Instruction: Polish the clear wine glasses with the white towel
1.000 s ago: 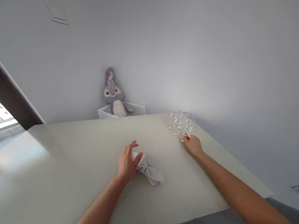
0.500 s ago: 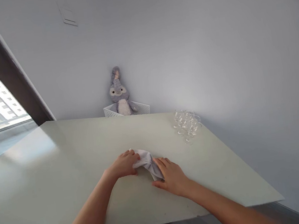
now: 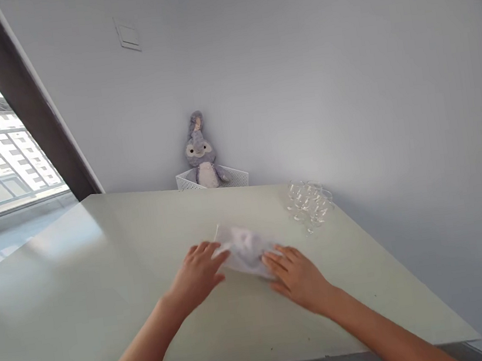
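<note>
A white cloth (image 3: 246, 248), somewhat blurred, lies spread on the pale table between my two hands. At its left edge is my left hand (image 3: 200, 270), fingers apart, with the fingertips touching or just over the cloth. My right hand (image 3: 297, 275) rests its spread fingers on the cloth's right end.
Several clear glasses (image 3: 309, 201) stand grouped at the back right of the table (image 3: 143, 246). Behind the back edge, a grey plush toy (image 3: 202, 153) sits in a white perforated basket (image 3: 236, 176) against the wall. A window is at the left.
The cloth, bunched and twisted before, is now flatter and wider. My hands have moved farther apart and the left fingers have opened. The camera view has shifted slightly.
</note>
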Motion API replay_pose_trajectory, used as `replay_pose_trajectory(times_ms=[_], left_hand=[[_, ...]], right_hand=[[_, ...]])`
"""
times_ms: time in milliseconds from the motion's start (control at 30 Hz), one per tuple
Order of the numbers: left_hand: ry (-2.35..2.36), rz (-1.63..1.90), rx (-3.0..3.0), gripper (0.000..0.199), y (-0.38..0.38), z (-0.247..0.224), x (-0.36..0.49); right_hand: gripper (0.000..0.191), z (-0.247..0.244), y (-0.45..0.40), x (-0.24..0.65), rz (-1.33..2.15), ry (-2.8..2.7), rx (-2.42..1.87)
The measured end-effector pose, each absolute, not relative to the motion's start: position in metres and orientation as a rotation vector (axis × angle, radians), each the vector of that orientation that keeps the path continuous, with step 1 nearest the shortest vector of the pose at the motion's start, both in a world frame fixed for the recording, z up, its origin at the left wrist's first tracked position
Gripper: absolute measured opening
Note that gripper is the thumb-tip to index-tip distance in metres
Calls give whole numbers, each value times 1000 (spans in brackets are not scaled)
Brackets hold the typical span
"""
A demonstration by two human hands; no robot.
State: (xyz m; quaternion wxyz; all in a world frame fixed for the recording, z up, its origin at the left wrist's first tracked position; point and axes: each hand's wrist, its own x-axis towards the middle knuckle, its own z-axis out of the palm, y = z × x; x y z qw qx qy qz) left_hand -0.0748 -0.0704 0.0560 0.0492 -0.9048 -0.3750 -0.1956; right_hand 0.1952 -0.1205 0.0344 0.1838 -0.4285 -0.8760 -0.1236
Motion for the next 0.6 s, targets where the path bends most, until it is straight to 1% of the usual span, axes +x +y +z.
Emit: replay_pose_trajectory(times_ms=[33,67,167,233,300,400,500,600], left_hand=[[-1152,-563,-2780,41,-82,49,-80],[-1172,-543,-2806,43,-93,42,-86],[-1228,-577,-2835,31,-121,27,-97],[-1271,-623,-2818,29,-133,23,-102],[-1334,-658,-2777,29,-142,20,-106],[-1444,-689,-2716,25,-150,12,-116],[-1533,-703,-2688,20,-154,0,-132],[-1598,-748,-2638,19,-155,-11,-150]], right_hand=[[40,31,-129,194,-303,-2526,-1171],[41,29,-136,194,-267,-2551,-1143],[37,31,-137,193,-212,-2534,-1105],[38,32,-125,190,-163,-2544,-1083],[39,27,-109,183,-40,-2621,-1046],[44,11,-82,168,250,-2768,-1022],[50,-6,-51,156,425,-2770,-1147],[51,-16,-11,159,428,-2676,-1364]])
